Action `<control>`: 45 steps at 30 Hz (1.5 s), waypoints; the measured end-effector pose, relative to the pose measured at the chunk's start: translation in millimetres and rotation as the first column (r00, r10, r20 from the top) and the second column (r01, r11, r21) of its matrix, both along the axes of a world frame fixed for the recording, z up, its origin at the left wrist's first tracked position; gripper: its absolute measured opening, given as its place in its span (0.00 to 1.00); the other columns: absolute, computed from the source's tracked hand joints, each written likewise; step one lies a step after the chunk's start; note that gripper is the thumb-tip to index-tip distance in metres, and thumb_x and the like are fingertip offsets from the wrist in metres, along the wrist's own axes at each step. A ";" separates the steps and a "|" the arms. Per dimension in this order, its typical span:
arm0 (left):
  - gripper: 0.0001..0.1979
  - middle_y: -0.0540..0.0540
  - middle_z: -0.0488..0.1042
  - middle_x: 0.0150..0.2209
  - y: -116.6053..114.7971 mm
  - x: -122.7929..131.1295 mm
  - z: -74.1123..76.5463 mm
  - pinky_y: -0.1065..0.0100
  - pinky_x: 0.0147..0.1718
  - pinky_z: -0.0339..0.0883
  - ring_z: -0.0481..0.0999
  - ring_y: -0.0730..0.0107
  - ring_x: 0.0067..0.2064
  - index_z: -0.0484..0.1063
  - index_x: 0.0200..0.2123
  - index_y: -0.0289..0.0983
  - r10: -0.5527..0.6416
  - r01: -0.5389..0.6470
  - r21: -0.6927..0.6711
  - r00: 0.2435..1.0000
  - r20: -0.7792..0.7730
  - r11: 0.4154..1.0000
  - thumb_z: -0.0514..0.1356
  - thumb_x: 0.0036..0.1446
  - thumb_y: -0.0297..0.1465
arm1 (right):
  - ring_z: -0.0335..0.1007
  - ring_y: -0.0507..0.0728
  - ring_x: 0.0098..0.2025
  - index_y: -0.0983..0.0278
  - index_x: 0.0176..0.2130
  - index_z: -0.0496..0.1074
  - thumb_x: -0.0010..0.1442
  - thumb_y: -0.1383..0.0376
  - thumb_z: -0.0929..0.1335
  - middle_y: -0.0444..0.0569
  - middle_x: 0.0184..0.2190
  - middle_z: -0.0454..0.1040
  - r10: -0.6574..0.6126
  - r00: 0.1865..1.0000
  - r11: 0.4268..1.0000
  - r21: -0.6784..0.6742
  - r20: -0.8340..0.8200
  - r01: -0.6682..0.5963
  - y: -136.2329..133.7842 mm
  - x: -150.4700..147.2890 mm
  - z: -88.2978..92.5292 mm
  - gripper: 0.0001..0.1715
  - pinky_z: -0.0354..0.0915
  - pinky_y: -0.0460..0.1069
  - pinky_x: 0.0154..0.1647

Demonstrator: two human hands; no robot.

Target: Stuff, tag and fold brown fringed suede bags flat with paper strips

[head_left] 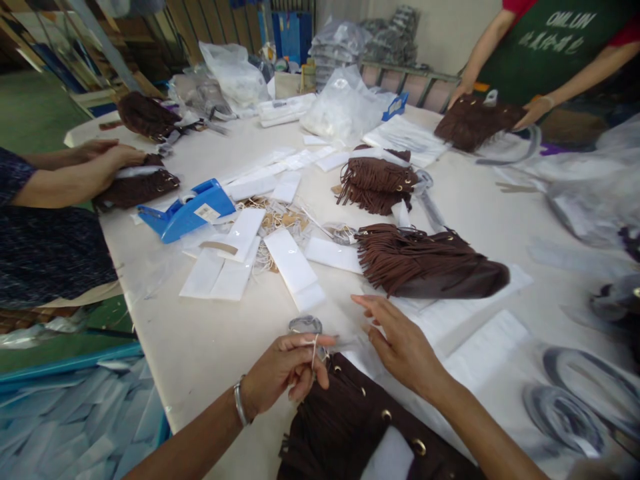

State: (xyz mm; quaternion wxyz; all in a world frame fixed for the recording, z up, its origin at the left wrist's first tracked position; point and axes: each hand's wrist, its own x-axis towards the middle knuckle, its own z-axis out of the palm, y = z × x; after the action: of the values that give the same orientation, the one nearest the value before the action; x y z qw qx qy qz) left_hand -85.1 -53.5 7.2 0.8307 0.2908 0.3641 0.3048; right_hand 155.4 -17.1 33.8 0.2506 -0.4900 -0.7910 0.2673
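A dark brown fringed bag (350,413) with gold eyelets lies on the white table (185,373) in front of me, a white strip across it. My left hand (293,367), with a silver bracelet at the wrist, is over the bag's upper left corner, a thin white string looped round its fingers. Just right of it, my right hand (395,337) hovers above the bag's top edge, fingers apart, holding nothing. A clear-wrapped coil (306,325) sits behind my left hand. Another brown fringed bag (425,263) lies farther back.
White foam sheets (295,267) and a pile of strings and tags (280,217) lie mid-table, beside a blue tape dispenser (193,210). One person's hands (113,163) hold a bag at left; another person (565,60) handles one at back right. A blue bin (75,370) stands lower left.
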 end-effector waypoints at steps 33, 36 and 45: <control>0.22 0.46 0.74 0.41 -13.8 18.2 12.6 0.69 0.33 0.65 0.69 0.70 0.31 0.73 0.51 0.43 0.410 -0.057 0.607 0.786 -0.462 0.792 0.66 0.51 0.37 | 0.66 0.58 0.41 0.63 0.40 0.71 0.59 0.74 0.64 0.51 0.38 0.72 0.283 0.862 0.956 -0.051 0.421 -0.289 -5.4 -51.4 35.7 0.11 0.59 0.51 0.44; 0.17 0.48 0.74 0.38 -9.0 19.1 27.7 0.68 0.35 0.63 0.70 0.66 0.35 0.74 0.47 0.42 0.349 0.115 0.609 0.730 -0.588 0.785 0.64 0.53 0.32 | 0.67 0.55 0.39 0.62 0.40 0.68 0.57 0.74 0.64 0.46 0.36 0.73 0.259 0.950 0.958 -0.169 0.176 -0.231 -0.8 -52.4 34.2 0.12 0.60 0.47 0.39; 0.30 0.42 0.75 0.52 -16.7 16.8 14.1 0.60 0.49 0.64 0.75 0.57 0.48 0.54 0.65 0.44 0.308 0.342 0.608 0.627 -0.716 0.717 0.56 0.60 0.33 | 0.70 0.54 0.40 0.59 0.41 0.69 0.62 0.64 0.65 0.43 0.37 0.75 0.215 0.956 0.862 -0.421 -0.199 -0.281 -18.0 -32.5 46.5 0.06 0.61 0.46 0.41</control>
State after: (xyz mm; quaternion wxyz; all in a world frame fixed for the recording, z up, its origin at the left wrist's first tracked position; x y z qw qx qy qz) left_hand -68.4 -70.2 21.3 0.4175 0.6861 0.5395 0.2527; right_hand 122.9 -35.1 80.3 0.1523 -0.4073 -0.7448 0.5061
